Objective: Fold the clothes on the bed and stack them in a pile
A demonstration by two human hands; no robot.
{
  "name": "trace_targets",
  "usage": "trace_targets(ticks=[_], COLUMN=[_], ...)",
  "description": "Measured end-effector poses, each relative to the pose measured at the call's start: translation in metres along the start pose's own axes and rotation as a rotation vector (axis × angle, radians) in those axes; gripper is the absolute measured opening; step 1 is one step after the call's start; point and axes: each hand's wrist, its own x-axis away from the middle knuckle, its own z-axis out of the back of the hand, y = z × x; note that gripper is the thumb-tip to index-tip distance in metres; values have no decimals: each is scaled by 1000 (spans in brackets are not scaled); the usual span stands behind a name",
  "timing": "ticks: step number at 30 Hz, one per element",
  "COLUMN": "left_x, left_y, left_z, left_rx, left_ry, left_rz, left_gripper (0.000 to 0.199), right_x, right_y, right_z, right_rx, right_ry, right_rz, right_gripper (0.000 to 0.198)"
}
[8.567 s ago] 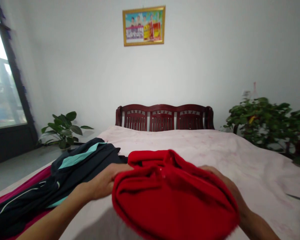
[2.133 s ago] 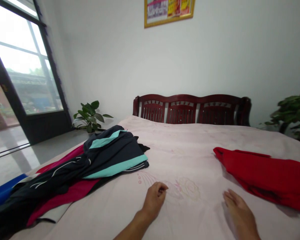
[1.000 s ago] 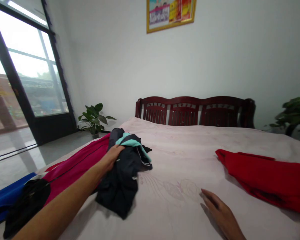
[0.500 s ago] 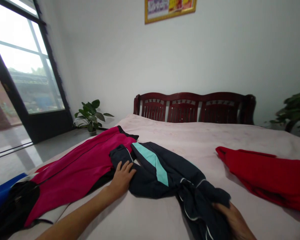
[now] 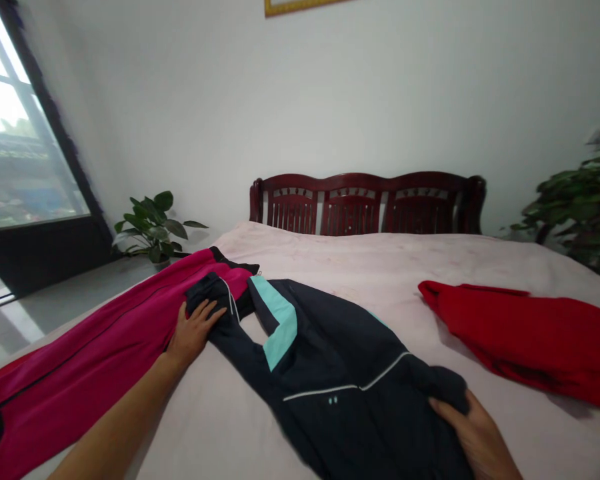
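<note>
A navy jacket point(image 5: 340, 333) with turquoise panels and white piping lies spread across the bed in front of me. On its left sleeve point(image 5: 215, 300) rests my left hand point(image 5: 194, 330), fingers apart and laid over the cloth, the thumb hidden. My right hand point(image 5: 473, 427) grips the jacket's right side near the lower right, thumb on top and the other fingers out of sight beneath. A magenta garment point(image 5: 95, 340) with black trim lies to the left, partly under the navy sleeve. The jacket's lower part runs out of view.
A folded red garment point(image 5: 520, 333) lies on the pink bed sheet point(image 5: 360, 260) at the right. Behind the bed stands a dark wooden bench back point(image 5: 360, 203). Potted plants stand at left point(image 5: 153, 223) and right point(image 5: 575, 207); a glass door point(image 5: 35, 153) is at far left.
The jacket's bunched body has opened out flatter, showing its piping across the middle. My left hand has moved left along the sleeve. My right hand still holds the right side. The view has shifted slightly.
</note>
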Motion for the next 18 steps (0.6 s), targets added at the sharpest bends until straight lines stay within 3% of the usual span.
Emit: trace_targets(ticks=[6,11,15,18], left_x=[-23,-23,-14,-5], left_y=[-1,18,22,23], left_z=[-4,16,39,60], left_rx=[-37,-47,8,186], left_ry=[-50,-60,34,149], left_rz=[125,136,78,74], left_gripper=[60,39,26,20], right_x=[4,5,8,3], right_y=[2,3,-9,-39], right_z=[-6,-12,-12,4], right_rx=[46,40,13,0], right_ry=[-109,-121,-159,-97], right_rz=[34,55,44,77], right_gripper=[66,69,75,73])
